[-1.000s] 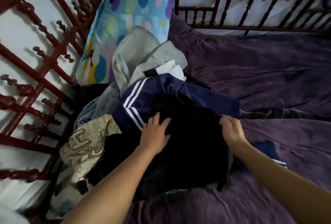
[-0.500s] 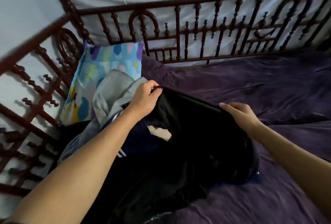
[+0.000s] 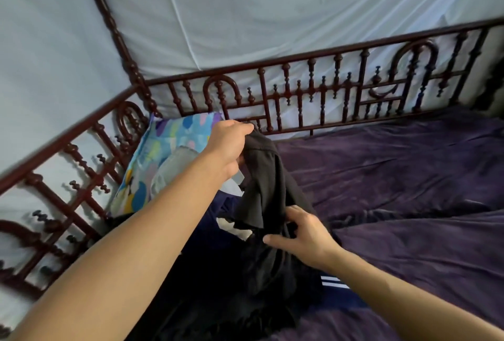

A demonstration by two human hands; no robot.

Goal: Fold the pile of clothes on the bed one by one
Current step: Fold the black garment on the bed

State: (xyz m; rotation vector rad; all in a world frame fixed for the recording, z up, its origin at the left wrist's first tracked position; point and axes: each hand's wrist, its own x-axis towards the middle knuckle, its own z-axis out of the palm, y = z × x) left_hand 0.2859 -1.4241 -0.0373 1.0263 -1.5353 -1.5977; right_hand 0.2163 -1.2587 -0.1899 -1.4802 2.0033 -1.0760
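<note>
1. Left hand (image 3: 227,147) is raised above the pile of clothes (image 3: 207,272), arm stretched forward. Its fingers (image 3: 242,129) are curled tight round the top edge of a black garment (image 3: 261,182) and hold it up.
2. The black garment hangs from that grip in a loose, bunched column. Its lower part trails down onto the pile.
3. Right hand (image 3: 302,237) is lower and just right of the hanging cloth. Its fingers (image 3: 296,211) and thumb are bent into the fabric, with a fold of black cloth gathered between them.
4. The pile lies at the left side of the bed (image 3: 409,245), by the corner of the railing. It is mostly dark and individual pieces are hard to separate.
5. Pieces in the pile that can be told apart:
   - a navy garment (image 3: 343,297) with white stripes, under the right forearm;
   - a grey garment (image 3: 169,168) at the far side, leaning on the pillow;
   - a small pale patch (image 3: 231,224) below the hanging cloth, kind unclear.
6. A pillow (image 3: 174,136) with a bright blue, yellow and purple print is propped in the corner against the rails.
7. The bed is covered by a rumpled purple sheet (image 3: 395,171).
8. A dark red wooden railing (image 3: 327,89) with turned spindles and arches runs along the far and left sides.
9. A white cloth (image 3: 245,13) is stretched behind the railing.
</note>
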